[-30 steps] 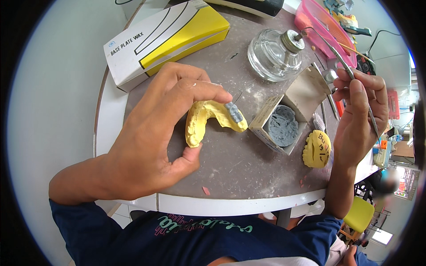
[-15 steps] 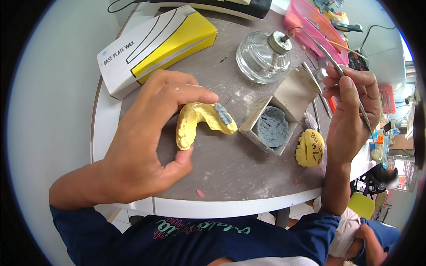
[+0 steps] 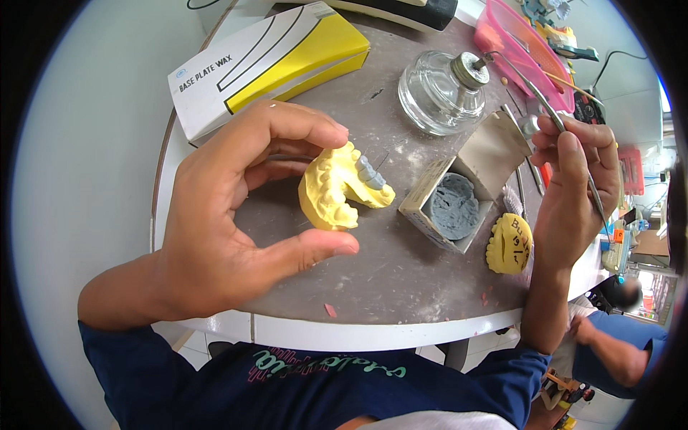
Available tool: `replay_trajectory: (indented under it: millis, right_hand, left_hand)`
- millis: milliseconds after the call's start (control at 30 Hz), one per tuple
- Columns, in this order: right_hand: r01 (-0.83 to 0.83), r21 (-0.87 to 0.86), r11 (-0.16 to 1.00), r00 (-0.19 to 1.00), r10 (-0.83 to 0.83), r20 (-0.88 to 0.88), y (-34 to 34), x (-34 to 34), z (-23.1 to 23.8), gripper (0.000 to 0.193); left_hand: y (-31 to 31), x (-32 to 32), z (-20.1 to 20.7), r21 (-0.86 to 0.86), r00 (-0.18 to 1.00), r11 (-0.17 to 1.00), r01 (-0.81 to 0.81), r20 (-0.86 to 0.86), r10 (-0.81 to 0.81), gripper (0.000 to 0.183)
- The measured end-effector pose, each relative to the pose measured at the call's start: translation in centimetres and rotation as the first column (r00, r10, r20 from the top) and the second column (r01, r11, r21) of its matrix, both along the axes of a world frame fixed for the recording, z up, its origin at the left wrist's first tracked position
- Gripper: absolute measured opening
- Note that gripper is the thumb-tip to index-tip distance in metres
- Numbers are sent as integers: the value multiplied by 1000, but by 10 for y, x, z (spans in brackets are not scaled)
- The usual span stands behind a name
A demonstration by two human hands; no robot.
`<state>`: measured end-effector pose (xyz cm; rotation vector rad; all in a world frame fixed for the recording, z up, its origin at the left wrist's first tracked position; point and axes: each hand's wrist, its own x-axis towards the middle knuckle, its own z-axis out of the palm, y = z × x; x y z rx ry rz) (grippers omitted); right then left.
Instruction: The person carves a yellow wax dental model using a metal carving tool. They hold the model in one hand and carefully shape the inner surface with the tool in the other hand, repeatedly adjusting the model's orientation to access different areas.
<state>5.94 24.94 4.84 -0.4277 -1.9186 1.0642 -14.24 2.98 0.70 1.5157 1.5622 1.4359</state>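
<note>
My left hand (image 3: 229,208) grips a yellow dental cast (image 3: 322,190), horseshoe-shaped, between its fingers and thumb. Grey wax (image 3: 370,173) covers a few teeth on the cast's right arm. In my right hand (image 3: 573,186) is a thin metal wax carver (image 3: 553,115), held like a pen, its bent upper tip beside the wick of a glass spirit lamp (image 3: 443,93). No flame can be made out there. Between my hands stands an opened small cardboard box (image 3: 442,241) with grey wax (image 3: 455,206) in it. A second yellow cast (image 3: 509,244) with handwriting lies near my right wrist.
A white and yellow carton (image 3: 272,64) lies at the back left. Behind the lamp are a pink tray (image 3: 527,50) and a black-edged device (image 3: 401,11). Pink scraps (image 3: 330,309) dot the brown tabletop (image 3: 373,287). Another person (image 3: 623,344) sits at the far right.
My left hand has turned the cast so that its teeth show more from the side, and the thumb is straighter. The carver's tip stays by the lamp's wick. The whole view has shifted slightly.
</note>
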Motion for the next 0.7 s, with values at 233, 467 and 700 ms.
replay_trajectory:
  millis: [233,467,700]
  right_hand:
    - [-195,41,980,980,192,57,-44,22,-4,14]
    - [-408,125,904,895,369,252,-51,15,-12,21]
    - [-414,113,903,891,376,255,-55,11,-14,22]
  left_hand:
    - [-2,-3,2,-4,998,1000,-6,65,7,64]
    - [-6,-7,-1,3,999,1000,-7,34,7,65]
    - [-4,-5,-1,49,1000,999,-1,-19,2,55]
